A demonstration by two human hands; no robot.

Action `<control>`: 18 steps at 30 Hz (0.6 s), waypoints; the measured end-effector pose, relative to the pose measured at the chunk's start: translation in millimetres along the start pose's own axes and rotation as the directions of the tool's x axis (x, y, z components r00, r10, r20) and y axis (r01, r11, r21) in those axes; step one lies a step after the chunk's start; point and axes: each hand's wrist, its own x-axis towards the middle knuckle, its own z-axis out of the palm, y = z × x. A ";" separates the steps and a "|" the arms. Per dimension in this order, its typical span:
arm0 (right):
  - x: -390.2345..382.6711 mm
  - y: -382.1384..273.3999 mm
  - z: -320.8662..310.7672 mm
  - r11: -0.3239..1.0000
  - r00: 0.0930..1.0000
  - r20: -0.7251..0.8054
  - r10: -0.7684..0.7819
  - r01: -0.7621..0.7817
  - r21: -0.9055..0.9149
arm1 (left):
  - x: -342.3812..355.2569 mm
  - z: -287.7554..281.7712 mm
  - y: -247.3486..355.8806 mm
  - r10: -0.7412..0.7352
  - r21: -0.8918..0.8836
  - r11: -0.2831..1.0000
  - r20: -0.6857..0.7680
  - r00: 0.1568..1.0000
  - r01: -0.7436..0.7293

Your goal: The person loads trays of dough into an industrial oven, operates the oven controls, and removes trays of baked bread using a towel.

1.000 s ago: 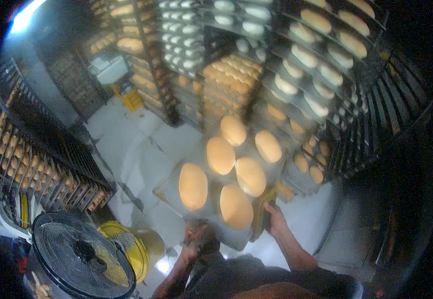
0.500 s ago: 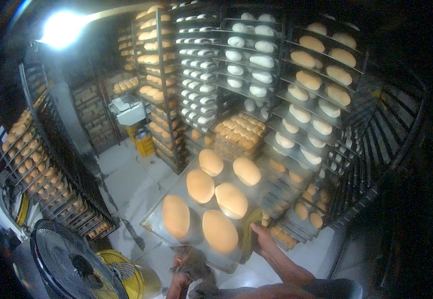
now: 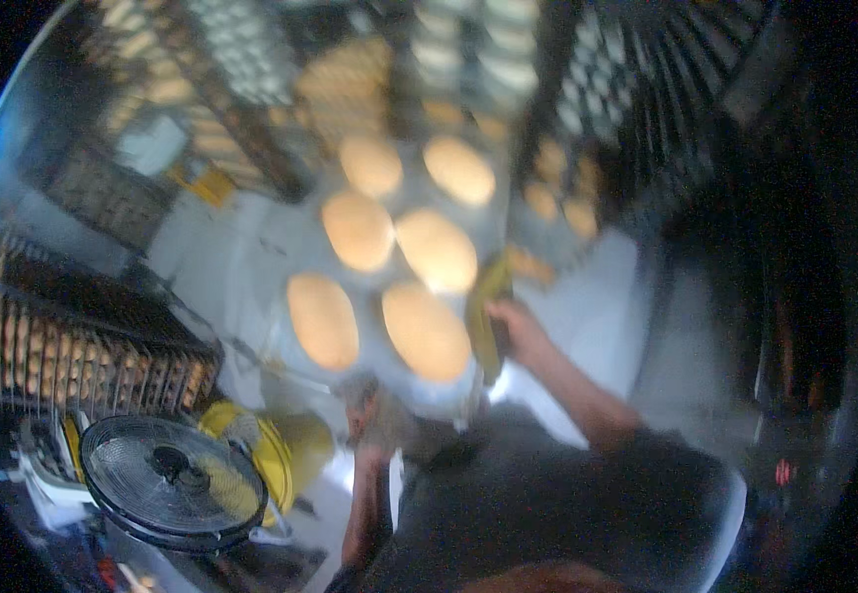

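A metal baking tray (image 3: 370, 306) bears several golden-brown oval loaves (image 3: 436, 252), set in two rough columns. My left hand (image 3: 362, 410) is closed on the tray's near edge, with a greyish cloth (image 3: 389, 417) bunched at the grip. At the right edge my right hand (image 3: 512, 328) grips the tray through a yellow-green cloth (image 3: 486, 331). Motion smears the picture, and the fingertips under the tray and cloths are hidden.
Racks of pale and browned loaves stand beyond the tray, with another loaf rack (image 3: 103, 356) at the left. A round fan (image 3: 172, 474) and a yellow bucket (image 3: 276, 460) are at the lower left. A yellow crate (image 3: 204, 183) sits on the floor farther back.
The view has tilted down and turned, so the tray and loaves appear higher and farther left in the picture. Both hands keep their hold on the tray, and more of my body shows.
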 end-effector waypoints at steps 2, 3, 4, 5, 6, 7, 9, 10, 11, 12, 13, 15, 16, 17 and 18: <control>-24.4 0.1 -24.9 0.994 0.998 0.006 -0.064 0.063 0.084 | -18.4 5.0 -18.4 -0.050 0.109 0.993 0.127 0.991 0.036; -34.2 9.3 -32.2 0.993 0.998 -0.037 -0.042 0.046 0.111 | -33.0 11.4 -27.7 -0.064 0.138 0.989 0.139 0.988 0.045; -36.8 13.5 -42.5 0.988 0.995 -0.088 -0.040 0.053 0.143 | -32.2 19.7 -37.5 -0.070 0.175 0.984 0.169 0.983 0.040; -40.2 16.3 -51.0 0.983 0.990 -0.137 -0.036 0.060 0.175 | -35.9 25.6 -46.6 -0.075 0.215 0.976 0.195 0.978 0.032; -46.6 18.7 -60.2 0.983 0.984 -0.174 -0.022 0.053 0.176 | -34.1 34.1 -59.3 -0.080 0.254 0.967 0.217 0.973 0.023; -52.2 19.6 -68.6 0.983 0.979 -0.203 -0.005 0.042 0.178 | -33.4 42.7 -71.7 -0.081 0.299 0.954 0.243 0.967 0.005; -50.0 9.4 -81.6 0.975 0.962 -0.273 -0.021 0.080 0.209 | -2.9 53.7 -86.7 -0.034 0.409 0.906 0.334 0.942 -0.112; -47.8 11.8 -94.5 0.972 0.962 -0.271 -0.029 0.090 0.216 | 0.3 65.0 -86.4 -0.019 0.438 0.886 0.359 0.933 -0.151; -49.3 13.2 -106.7 0.971 0.948 -0.316 -0.025 0.098 0.218 | 4.6 75.3 -85.1 -0.009 0.406 0.901 0.368 0.930 -0.152; -51.7 14.1 -118.0 0.972 0.934 -0.355 -0.023 0.104 0.209 | 2.4 92.9 -63.3 -0.013 0.249 0.965 0.354 0.935 -0.080; -50.4 14.3 -128.3 0.972 0.924 -0.383 -0.020 0.107 0.207 | 2.1 104.5 -49.4 -0.036 0.144 0.990 0.341 0.940 -0.014; -54.2 12.7 -152.7 0.971 0.925 -0.380 -0.023 0.111 0.210 | 5.3 126.8 -18.8 -0.095 -0.019 0.994 0.328 0.940 0.106; -57.2 2.6 -157.7 0.975 0.917 -0.397 -0.038 0.121 0.187 | 10.1 134.8 -16.1 -0.084 0.001 0.996 0.345 0.935 0.089; -58.3 -5.1 -162.5 0.978 0.910 -0.412 -0.051 0.128 0.163 | 13.7 141.7 -11.1 -0.074 0.020 0.997 0.360 0.930 0.072; -60.7 -11.6 -168.1 0.979 0.880 -0.473 -0.044 0.131 0.154 | 18.6 149.2 -19.8 -0.026 0.114 0.993 0.391 0.920 -0.020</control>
